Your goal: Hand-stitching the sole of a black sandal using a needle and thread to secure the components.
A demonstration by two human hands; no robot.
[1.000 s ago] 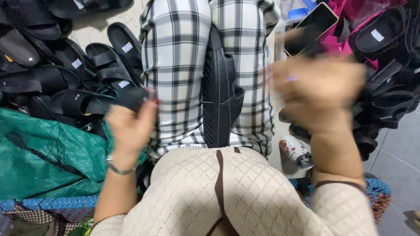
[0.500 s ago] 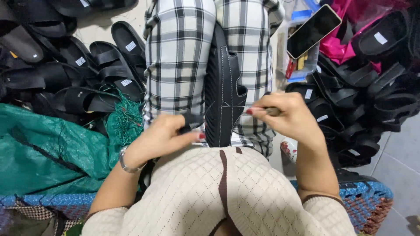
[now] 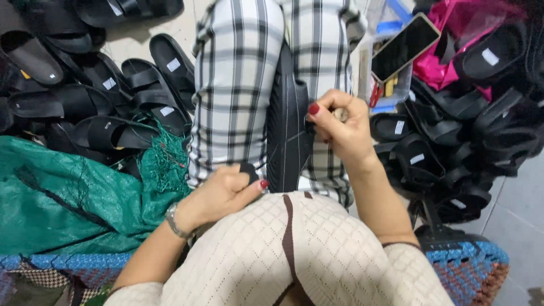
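Note:
A black sandal [image 3: 288, 133] stands on its edge between my knees, which are in black-and-white checked trousers [image 3: 238, 85]. My right hand [image 3: 340, 127] is closed on a small tool with a pale handle, pressed to the sandal's right side, and a thin thread runs across the sole there. My left hand [image 3: 224, 192] rests low at the sandal's near end, fingers closed on a small black piece against the sole's left edge.
Several black sandals [image 3: 113, 107] lie piled on the floor at left, more black sandals [image 3: 453, 147] at right. A green mesh sack [image 3: 73, 198] lies by my left arm. A phone [image 3: 405, 48] leans on a box of small items. Pink cloth [image 3: 447, 39] is at top right.
My right hand came down from a raised, blurred pull to the sandal's side. My left hand dropped from beside my knee to the sandal's near end.

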